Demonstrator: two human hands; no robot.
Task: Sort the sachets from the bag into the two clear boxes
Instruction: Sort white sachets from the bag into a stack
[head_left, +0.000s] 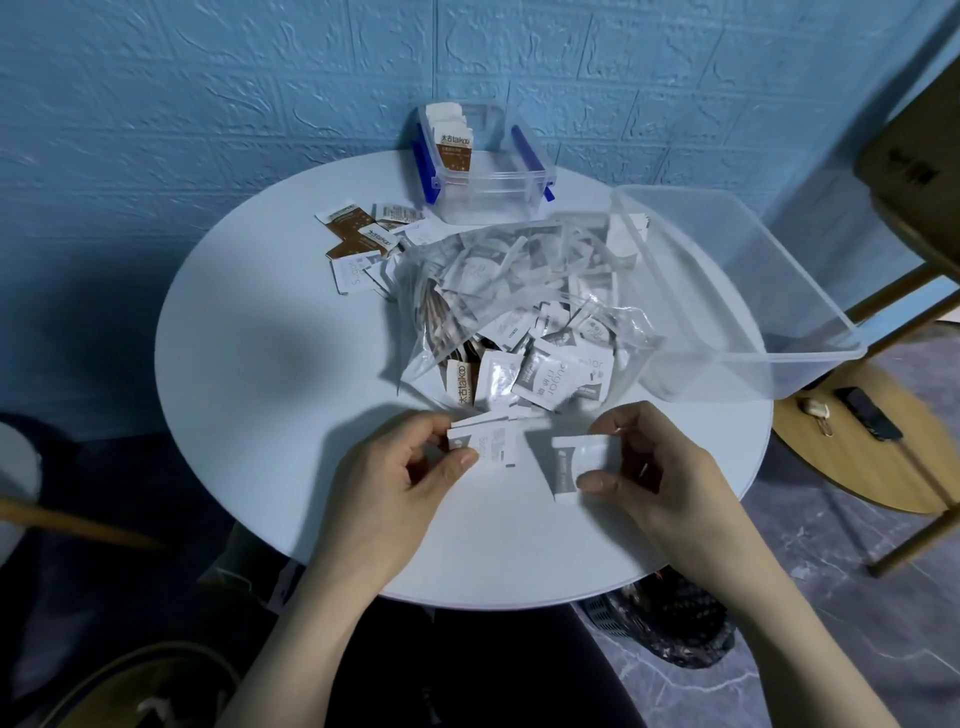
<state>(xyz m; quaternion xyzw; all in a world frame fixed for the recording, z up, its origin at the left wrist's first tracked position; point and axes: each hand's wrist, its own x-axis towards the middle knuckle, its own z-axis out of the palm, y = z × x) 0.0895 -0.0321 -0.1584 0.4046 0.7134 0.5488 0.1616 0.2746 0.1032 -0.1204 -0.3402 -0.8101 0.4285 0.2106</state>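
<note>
Round white desk (249, 415) against a blue wall. Far left of the pile: loose sachets (363, 241), brown and white, lay flat on the desk. Left hand (395, 467) sat at the near edge, thumb and fingers pinching a small stack of white sachets (485, 441). Centre: clear bag (519, 301) lay open on the desk, full of mixed sachets, some spilled out at its mouth toward the hands. Behind it, small clear box (483, 171) with blue clips stood at the far edge, brown sachets upright in its left end. Right hand (654, 467) gripped one grey-and-white sachet (571, 467) between thumb and fingers, just beside the left hand's stack. Far right: large clear box (737, 291) overhung the desk edge, with some white sachets visible at its far-left corner.
</note>
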